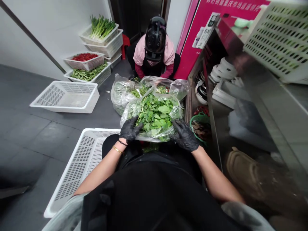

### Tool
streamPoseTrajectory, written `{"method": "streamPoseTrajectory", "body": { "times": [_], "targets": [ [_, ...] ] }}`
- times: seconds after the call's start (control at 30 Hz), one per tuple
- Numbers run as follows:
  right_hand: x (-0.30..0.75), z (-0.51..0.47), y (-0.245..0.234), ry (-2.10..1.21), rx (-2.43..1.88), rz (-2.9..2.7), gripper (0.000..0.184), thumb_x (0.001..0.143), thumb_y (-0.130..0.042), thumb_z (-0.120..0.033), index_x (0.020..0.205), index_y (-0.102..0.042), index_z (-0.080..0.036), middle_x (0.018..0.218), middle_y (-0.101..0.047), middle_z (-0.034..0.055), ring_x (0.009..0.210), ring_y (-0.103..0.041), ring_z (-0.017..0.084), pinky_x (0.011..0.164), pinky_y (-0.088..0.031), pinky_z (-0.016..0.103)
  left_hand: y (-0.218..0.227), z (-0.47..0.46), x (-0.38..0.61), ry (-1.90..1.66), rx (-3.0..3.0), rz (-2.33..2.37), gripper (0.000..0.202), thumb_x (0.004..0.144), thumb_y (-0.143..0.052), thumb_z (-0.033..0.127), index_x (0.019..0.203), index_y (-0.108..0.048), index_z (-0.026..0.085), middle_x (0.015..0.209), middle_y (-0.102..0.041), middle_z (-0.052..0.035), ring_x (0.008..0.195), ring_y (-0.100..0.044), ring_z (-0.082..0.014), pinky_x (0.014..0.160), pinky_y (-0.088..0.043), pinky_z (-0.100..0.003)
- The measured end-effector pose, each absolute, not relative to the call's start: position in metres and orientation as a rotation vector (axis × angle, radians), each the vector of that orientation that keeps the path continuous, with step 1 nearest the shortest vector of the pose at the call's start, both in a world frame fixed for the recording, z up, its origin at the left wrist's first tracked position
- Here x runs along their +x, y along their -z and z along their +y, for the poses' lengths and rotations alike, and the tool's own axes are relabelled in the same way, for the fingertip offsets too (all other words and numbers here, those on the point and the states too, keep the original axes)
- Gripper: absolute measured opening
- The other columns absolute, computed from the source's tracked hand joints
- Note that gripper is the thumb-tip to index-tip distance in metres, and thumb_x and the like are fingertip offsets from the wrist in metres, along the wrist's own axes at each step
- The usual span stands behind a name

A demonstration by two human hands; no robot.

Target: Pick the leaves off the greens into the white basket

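My left hand (130,130) and right hand (185,135) touch the leafy greens' (156,113) plastic bag (177,111). Whether either pinches it, I can't tell.

Writing on the pink panel (204,16)

Along the panel's top edge I read white characters (232,4), 鲜奶销量重庆市场; their last few blur for me. Below them on the panel, a white patch (207,31) shows 有机. Beneath that patch, small lettering (198,53) is too tiny for me to read.
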State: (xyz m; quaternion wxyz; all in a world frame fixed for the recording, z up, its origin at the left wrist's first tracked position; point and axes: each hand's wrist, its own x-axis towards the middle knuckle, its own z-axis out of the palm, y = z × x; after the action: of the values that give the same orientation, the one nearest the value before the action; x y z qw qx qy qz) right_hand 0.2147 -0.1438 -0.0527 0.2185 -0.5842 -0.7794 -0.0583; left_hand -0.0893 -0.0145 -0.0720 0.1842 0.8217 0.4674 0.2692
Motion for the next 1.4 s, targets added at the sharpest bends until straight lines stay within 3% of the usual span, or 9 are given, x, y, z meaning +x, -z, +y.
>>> {"method": "streamPoseTrajectory", "body": {
  "times": [0.13, 0.27, 0.43, 0.6, 0.93, 1.07, 1.17, 1.3, 1.4],
  "targets": [
    [0.215, -0.148, 0.007, 0.167, -1.487, -2.114, 0.041, 0.090, -0.051, -0.026, 0.131, -0.054, -0.017, 0.126, -0.059, 0.0150, 0.123, -0.052, 0.027, 0.102, -0.045, 0.047, 0.030, 0.008, -0.066, -0.524, 2.366, 1.609, 0.056, 0.094, -0.031, 0.048, 0.084, -0.075, 0.015, 0.087, -0.072, -0.0149, 0.091, -0.066, -0.0250, 0.081, -0.046, -0.033],
    [0.207, -0.152, -0.035, 0.296, -1.359, -1.935, 0.039, 0.089, -0.053, -0.018, 0.127, -0.056, -0.021, 0.119, -0.065, 0.0121, 0.114, -0.059, 0.024, 0.097, -0.051, 0.041, 0.012, 0.040, -0.033, -0.244, 2.242, 1.807, 0.058, 0.084, -0.042, 0.061, 0.076, -0.075, 0.014, 0.083, -0.072, -0.0184, 0.087, -0.066, -0.0300, 0.072, -0.045, -0.035],
    [0.188, -0.154, -0.034, 0.239, -1.277, -1.987, 0.036, 0.088, -0.055, -0.018, 0.124, -0.059, -0.022, 0.114, -0.068, 0.0107, 0.110, -0.062, 0.022, 0.094, -0.053, 0.040, 0.015, 0.046, -0.034, -0.676, 1.915, 1.631, 0.038, 0.067, -0.067, 0.053, 0.063, -0.072, 0.016, 0.063, -0.066, -0.0090, 0.071, -0.064, -0.0245, 0.067, -0.045, -0.033],
    [0.170, -0.150, -0.038, 0.094, -1.203, -1.947, 0.033, 0.090, -0.054, -0.019, 0.122, -0.060, -0.024, 0.112, -0.070, 0.0075, 0.106, -0.064, 0.019, 0.093, -0.053, 0.036, 0.013, 0.013, -0.060, -1.341, 1.325, 1.220, 0.027, 0.059, -0.076, 0.039, 0.065, -0.070, 0.014, 0.064, -0.067, -0.0027, 0.066, -0.061, -0.0160, 0.068, -0.049, -0.028],
    [0.114, -0.073, -0.017, -0.038, -1.442, -2.248, 0.048, 0.086, -0.053, -0.018, 0.134, -0.054, -0.021, 0.102, -0.068, 0.0094, 0.091, -0.063, 0.021, 0.076, -0.050, 0.030, 0.000, -0.045, -0.059, -1.327, 1.231, 1.122, 0.028, 0.059, -0.080, 0.040, 0.065, -0.071, 0.015, 0.062, -0.068, -0.0013, 0.061, -0.062, -0.0146, 0.063, -0.051, -0.027],
    [0.119, -0.061, -0.004, -0.206, -1.371, -2.207, 0.036, 0.078, -0.056, -0.011, 0.109, -0.070, -0.022, 0.097, -0.069, 0.0076, 0.092, -0.063, 0.019, 0.081, -0.048, 0.030, 0.003, -0.064, -0.066, -1.262, 1.342, 1.088, 0.029, 0.061, -0.079, 0.043, 0.068, -0.072, 0.015, 0.069, -0.070, -0.0033, 0.067, -0.064, -0.0168, 0.066, -0.052, -0.029],
    [0.136, -0.069, -0.005, -0.547, -1.229, -1.776, 0.021, 0.080, -0.060, -0.024, 0.096, -0.073, -0.019, 0.092, -0.071, 0.0062, 0.087, -0.066, 0.018, 0.078, -0.051, 0.031, 0.000, -0.065, -0.073, -1.328, 1.356, 1.082, 0.031, 0.076, -0.067, 0.045, 0.086, -0.075, 0.016, 0.084, -0.073, -0.0068, 0.075, -0.066, -0.0180, 0.067, -0.052, -0.030],
    [0.152, -0.084, -0.016, -1.103, -1.095, -1.129, 0.039, 0.071, -0.070, -0.050, 0.090, -0.072, -0.017, 0.079, -0.073, 0.0063, 0.062, -0.067, 0.019, 0.054, -0.053, 0.031, -0.011, -0.058, -0.072, -1.406, 1.588, 1.032, 0.022, 0.079, -0.068, 0.036, 0.092, -0.076, 0.020, 0.089, -0.073, -0.0059, 0.080, -0.065, -0.0174, 0.073, -0.052, -0.031],
    [0.148, -0.084, -0.026, -1.247, -1.066, -0.975, 0.039, 0.059, -0.079, -0.049, 0.080, -0.072, -0.016, 0.068, -0.071, 0.0037, 0.052, -0.063, 0.017, 0.046, -0.051, 0.028, -0.016, -0.047, -0.056, -1.283, 1.906, 0.904, 0.024, 0.075, -0.073, 0.034, 0.095, -0.076, 0.023, 0.089, -0.072, -0.0057, 0.083, -0.064, -0.0176, 0.082, -0.051, -0.033]
  ]
}}
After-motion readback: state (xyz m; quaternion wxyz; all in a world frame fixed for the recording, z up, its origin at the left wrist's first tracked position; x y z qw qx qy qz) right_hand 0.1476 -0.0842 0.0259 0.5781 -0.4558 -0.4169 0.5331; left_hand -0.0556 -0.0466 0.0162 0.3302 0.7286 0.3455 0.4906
